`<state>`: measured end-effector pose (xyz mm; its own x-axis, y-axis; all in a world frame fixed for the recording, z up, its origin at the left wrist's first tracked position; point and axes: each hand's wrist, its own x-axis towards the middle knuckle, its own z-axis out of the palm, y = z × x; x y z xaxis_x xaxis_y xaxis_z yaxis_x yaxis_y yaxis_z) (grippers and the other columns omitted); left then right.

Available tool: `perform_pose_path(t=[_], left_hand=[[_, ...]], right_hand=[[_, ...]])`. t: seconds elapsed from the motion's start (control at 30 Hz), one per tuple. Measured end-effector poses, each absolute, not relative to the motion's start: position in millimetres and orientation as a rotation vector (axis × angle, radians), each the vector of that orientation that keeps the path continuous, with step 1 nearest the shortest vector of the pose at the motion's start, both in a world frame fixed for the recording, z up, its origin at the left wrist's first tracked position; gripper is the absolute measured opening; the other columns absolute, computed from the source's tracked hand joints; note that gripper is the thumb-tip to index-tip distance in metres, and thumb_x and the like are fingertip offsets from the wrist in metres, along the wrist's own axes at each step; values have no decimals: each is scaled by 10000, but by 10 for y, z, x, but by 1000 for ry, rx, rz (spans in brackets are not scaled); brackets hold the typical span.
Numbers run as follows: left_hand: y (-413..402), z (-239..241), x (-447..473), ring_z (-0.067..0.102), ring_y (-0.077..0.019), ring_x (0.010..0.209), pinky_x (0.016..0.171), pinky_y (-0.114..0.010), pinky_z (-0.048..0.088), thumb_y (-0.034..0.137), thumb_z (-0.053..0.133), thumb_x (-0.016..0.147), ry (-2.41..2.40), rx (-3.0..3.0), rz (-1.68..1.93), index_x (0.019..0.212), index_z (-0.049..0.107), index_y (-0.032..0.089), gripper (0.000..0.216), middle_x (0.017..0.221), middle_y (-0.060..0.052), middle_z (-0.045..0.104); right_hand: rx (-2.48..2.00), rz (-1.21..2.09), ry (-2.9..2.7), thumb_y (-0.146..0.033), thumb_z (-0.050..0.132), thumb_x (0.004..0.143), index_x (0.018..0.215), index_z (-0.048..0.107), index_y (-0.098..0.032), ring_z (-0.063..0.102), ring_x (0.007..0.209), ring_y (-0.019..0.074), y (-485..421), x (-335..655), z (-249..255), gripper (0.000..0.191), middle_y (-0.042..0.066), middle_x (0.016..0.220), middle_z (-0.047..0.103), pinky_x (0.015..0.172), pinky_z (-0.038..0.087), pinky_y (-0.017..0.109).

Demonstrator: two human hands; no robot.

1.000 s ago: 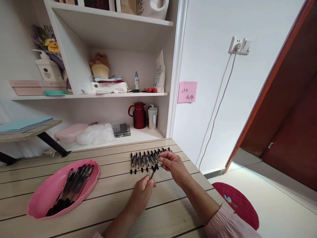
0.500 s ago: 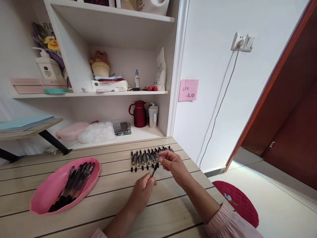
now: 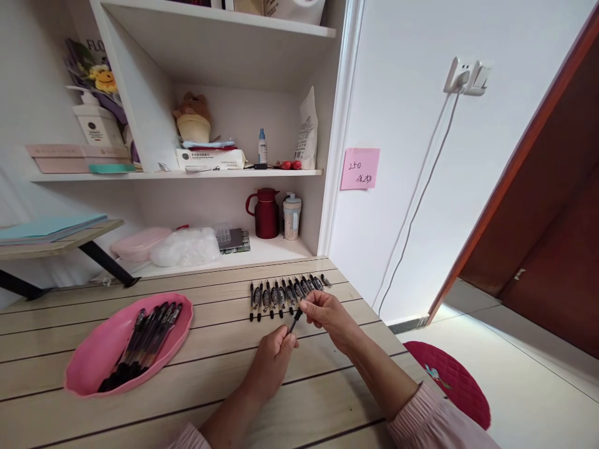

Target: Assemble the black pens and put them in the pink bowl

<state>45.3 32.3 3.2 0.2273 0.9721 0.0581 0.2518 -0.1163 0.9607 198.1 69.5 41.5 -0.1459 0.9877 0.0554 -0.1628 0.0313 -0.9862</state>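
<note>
My left hand (image 3: pixel 275 354) is closed around the lower part of a slim dark pen (image 3: pixel 294 322), which tilts up to the right and has a black upper end. At that end, my right hand (image 3: pixel 325 315) pinches with thumb and forefinger; whatever small part lies between the fingertips is hidden. Just beyond my hands, a row of black pens and pen parts (image 3: pixel 281 296) lies side by side on the wooden table. The right end of this row passes behind my right hand.
On the left of the table (image 3: pixel 210 374) sits a pink scalloped tray (image 3: pixel 84 358) holding several dark pens (image 3: pixel 145 343). Behind are white shelves (image 3: pixel 178 176) with a red jug (image 3: pixel 266 214) and a cup (image 3: pixel 292 217). A red stool (image 3: pixel 453 386) stands right of the table.
My right fingertips have come down against the pen's black upper end, closing the small gap. The left hand keeps its hold. The whole view has shifted slightly.
</note>
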Motion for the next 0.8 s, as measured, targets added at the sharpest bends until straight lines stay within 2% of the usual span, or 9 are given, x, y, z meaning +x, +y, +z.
perform_pose_path(t=[0.1,0.27,0.43,0.57,0.7,0.8], left_hand=[[316,46,456,259,-87,412,442,-211,199,440,413,786,1184,1543,970,665,494,184,294,429,79,298],[315,51,458,270,-88,417,443,-211,208,430,436,768,1184,1535,982,662,505,180,280,435,77,299],[327,36,463,262,-88,412,442,-211,208,412,428,776,1200,1540,979,660,500,184,266,434,81,284],[328,44,469,282,-94,420,447,-211,215,401,422,778,1210,1529,982,654,495,187,258,438,74,309],[323,59,474,286,-98,428,453,-212,220,398,423,771,1225,1518,986,652,499,189,252,435,71,322],[321,64,473,285,-100,428,459,-213,222,390,425,771,1229,1541,983,648,502,190,246,431,73,311]], right_hand=[[-948,1402,-1212,-442,668,634,753,601,-171,430,490,75,695,1972,407,304,-27,565,511,429,239,208],[-995,1343,-1182,-445,698,592,612,529,-169,372,435,67,721,1958,357,324,-48,464,452,416,214,209],[-945,1409,-1150,-436,673,624,741,584,-173,410,463,73,749,1984,332,302,-34,537,505,423,234,206],[-977,1355,-1151,-425,702,595,622,528,-171,355,423,62,759,1977,313,310,-52,457,451,413,208,208],[-924,1421,-1172,-460,658,633,792,597,-173,381,436,71,749,1965,314,334,-36,522,494,413,216,213],[-923,1386,-1158,-409,717,574,688,577,-168,346,419,61,750,1957,310,301,-58,466,439,412,210,214]])
